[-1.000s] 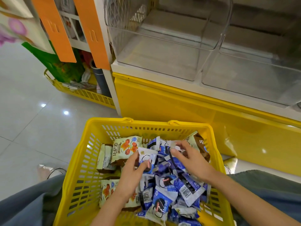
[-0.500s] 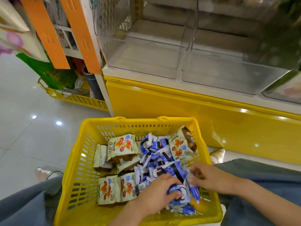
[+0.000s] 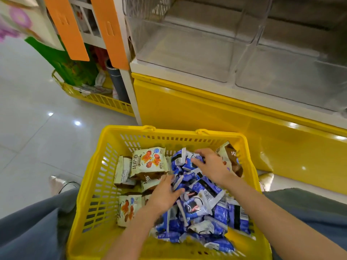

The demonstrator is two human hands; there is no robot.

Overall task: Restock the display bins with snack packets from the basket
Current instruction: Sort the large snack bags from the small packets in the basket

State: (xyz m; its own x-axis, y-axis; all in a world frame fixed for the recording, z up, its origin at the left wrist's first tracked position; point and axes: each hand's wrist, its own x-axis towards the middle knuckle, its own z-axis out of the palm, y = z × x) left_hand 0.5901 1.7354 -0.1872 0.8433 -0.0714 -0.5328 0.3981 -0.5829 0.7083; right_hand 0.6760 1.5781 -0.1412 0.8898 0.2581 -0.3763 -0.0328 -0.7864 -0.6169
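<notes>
Hands, two, both inside the basket.

1. Left hand: I log it at the left edge of the blue heap, fingers stretched forward and laid against the packets, closed round nothing. It is motion-blurred.
2. Right hand: on top of the heap at its far end, fingers bent down over the packets. I cannot tell whether they actually grip any.
3. Blue snack packets: a loose heap filling the right half of the basket, under and between both hands.
4. Cream snack packets with red-orange print: several in the left half of the basket, and one more leaning in the far right corner, just behind the right hand.
5. Yellow slotted plastic basket: between my operator's grey trouser legs, close to the cabinet.
6. Yellow cabinet front: glossy, directly beyond the basket.
7. Clear acrylic display bins: side by side on the white shelf above the cabinet.
8. Orange hanging tags: two, left of the bins.
9. Second yellow basket: on the tiled floor at far left, holding mixed goods I cannot make out.
</notes>
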